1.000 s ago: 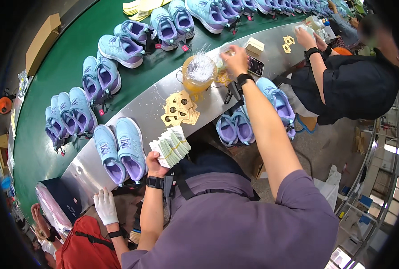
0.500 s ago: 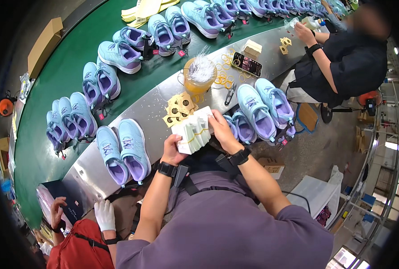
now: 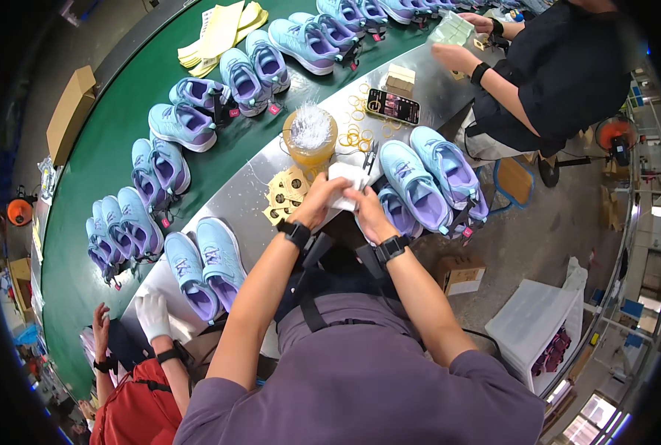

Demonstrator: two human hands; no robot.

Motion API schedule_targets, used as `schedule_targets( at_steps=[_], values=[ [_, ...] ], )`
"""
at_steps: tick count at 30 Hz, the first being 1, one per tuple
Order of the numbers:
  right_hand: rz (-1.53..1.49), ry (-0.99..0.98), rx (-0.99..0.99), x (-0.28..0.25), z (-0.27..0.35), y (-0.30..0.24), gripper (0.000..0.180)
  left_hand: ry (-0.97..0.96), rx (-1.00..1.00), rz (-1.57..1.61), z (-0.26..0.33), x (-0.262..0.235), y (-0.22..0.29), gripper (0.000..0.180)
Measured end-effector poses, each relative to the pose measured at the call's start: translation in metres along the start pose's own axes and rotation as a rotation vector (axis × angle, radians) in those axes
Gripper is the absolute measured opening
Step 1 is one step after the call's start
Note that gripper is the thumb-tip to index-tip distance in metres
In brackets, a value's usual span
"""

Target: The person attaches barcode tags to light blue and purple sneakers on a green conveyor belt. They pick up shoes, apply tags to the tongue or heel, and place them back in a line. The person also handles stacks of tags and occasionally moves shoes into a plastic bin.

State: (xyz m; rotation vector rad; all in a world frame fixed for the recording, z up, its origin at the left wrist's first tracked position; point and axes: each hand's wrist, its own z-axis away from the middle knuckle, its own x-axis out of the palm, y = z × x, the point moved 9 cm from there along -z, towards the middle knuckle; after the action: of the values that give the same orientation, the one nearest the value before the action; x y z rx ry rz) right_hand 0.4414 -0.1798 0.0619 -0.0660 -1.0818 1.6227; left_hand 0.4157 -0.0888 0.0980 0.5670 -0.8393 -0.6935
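A bundle of small white papers or cards [image 3: 347, 183] is held between my two hands, over the near edge of the metal ledge. My left hand [image 3: 321, 200] is closed around its left side. On the right, the fingers of my right hand [image 3: 370, 212] pinch its lower edge; part of the bundle is hidden behind the fingers. Beyond them stands a yellowish tub [image 3: 317, 150] full of thin white plastic strands. Several tan card tags [image 3: 284, 194] with dark round spots lie just left of the bundle. A pair of light-blue and lilac sneakers [image 3: 417, 183] sits right of my hands.
More sneakers line the green conveyor [image 3: 115, 144], with yellow sheets [image 3: 223, 33] among them. Another pair [image 3: 201, 263] rests at my left. Thread snips [image 3: 371, 156], rubber bands [image 3: 356, 137] and a phone [image 3: 393, 107] lie on the ledge. Co-workers stand at both sides.
The bundle, fanned out with a yellow band around it before, is now held more compactly and farther right. My hands have come closer together. The right-hand co-worker now holds up a pale sheet or bag.
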Motion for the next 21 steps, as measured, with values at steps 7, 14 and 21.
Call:
schedule_targets(
  at_steps=[7, 14, 21],
  values=[
    [-0.181, 0.164, 0.05, -0.013, -0.039, 0.013, 0.027, 0.197, 0.142, -0.046, -0.037, -0.022, -0.005, 0.042],
    [0.5, 0.268, 0.047, -0.017, -0.058, -0.01, 0.078, 0.393, 0.17, -0.039, -0.046, -0.037, -0.007, 0.036],
    [0.6, 0.151, 0.126, -0.027, -0.068, -0.009, 0.063, 0.445, 0.16, -0.05, -0.054, -0.054, -0.013, 0.033]
  ],
)
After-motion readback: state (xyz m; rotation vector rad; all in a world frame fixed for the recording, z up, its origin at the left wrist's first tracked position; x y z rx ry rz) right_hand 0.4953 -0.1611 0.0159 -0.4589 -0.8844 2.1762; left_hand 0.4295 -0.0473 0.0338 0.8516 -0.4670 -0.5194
